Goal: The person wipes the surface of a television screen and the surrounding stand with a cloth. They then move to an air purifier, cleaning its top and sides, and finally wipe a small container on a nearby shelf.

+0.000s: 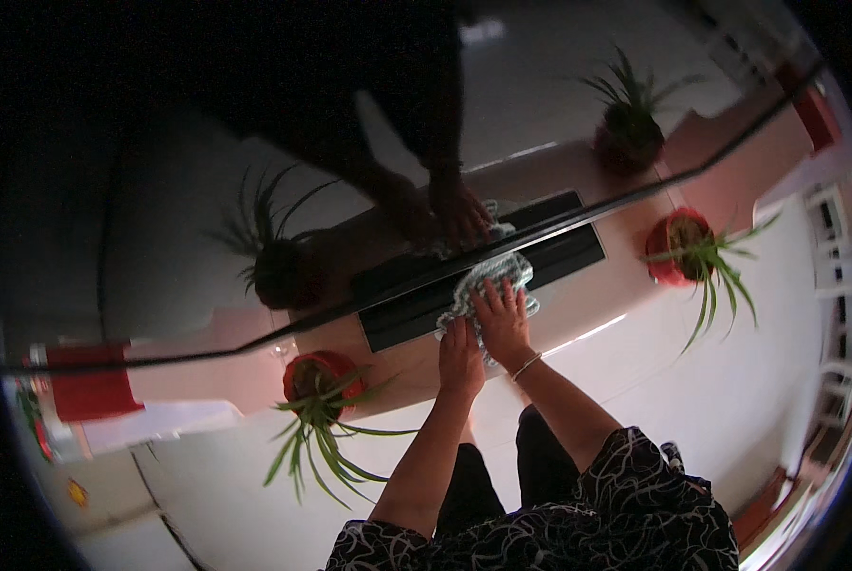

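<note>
A grey-and-white patterned cloth lies bunched on the dark base of a large glossy black screen. My right hand presses on the cloth with its fingers spread, a bracelet at the wrist. Just to the left, my left hand rests at the cloth's lower left edge, fingertips on it; whether it grips the cloth is hard to tell. The screen mirrors both arms and the cloth.
Potted spider plants in red pots stand on the pinkish cabinet top, one at left and one at right. White chairs are at the far right. Red covers lie at the far left.
</note>
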Demonstrator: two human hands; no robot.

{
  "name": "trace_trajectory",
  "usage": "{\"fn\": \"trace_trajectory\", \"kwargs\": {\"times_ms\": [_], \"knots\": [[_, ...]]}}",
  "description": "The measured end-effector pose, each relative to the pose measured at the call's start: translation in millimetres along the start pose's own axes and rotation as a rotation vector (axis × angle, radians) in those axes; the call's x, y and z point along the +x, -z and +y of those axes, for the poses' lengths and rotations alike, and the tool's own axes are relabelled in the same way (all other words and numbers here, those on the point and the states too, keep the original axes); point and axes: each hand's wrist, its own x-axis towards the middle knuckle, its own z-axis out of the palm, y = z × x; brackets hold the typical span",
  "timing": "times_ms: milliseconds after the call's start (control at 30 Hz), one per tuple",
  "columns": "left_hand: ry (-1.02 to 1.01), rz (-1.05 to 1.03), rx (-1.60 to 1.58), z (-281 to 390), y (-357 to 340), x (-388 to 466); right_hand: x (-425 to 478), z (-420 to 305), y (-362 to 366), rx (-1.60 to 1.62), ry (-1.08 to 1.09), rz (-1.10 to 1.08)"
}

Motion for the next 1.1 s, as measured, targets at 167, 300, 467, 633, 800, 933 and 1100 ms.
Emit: {"fn": "trace_trajectory", "kwargs": {"times_ms": [167,300,467,633,800,933,1100], "knots": [[0.107,0.149,-0.021,-4.2,-13.3,-29.3,8.9,-4.9,-6.2,-0.026,0.233,-0.141],[0.253,0.193,-0.023,-5.1,-17.6,-36.5,30.2,-17.7,-13.6,0.051,0.412,-0.165],[0.361,0.311,0.09,-41.1,-34.2,-34.3,65.6,-56.1,-44.7,-0.079,0.526,-0.084],[0.375,0.324,0.015,-61.7,-17.1,-33.2,88.8,-86.4,-68.7,-0.158,0.386,-0.111],[0.432,0.374,-0.013,-74.9,-6.9,-28.3,112.7,-89.1,-114.5,-0.376,0.822,0.302],[0.65,0.487,-0.42,-75.9,-19.2,-40.6,92.5,-133.7,-107.5,0.038,0.798,-0.189],[0.418,0.283,-0.236,-51.7,-4.5,-75.7,55.7,-124.6,-70.0,0.162,0.996,-0.027]]}}
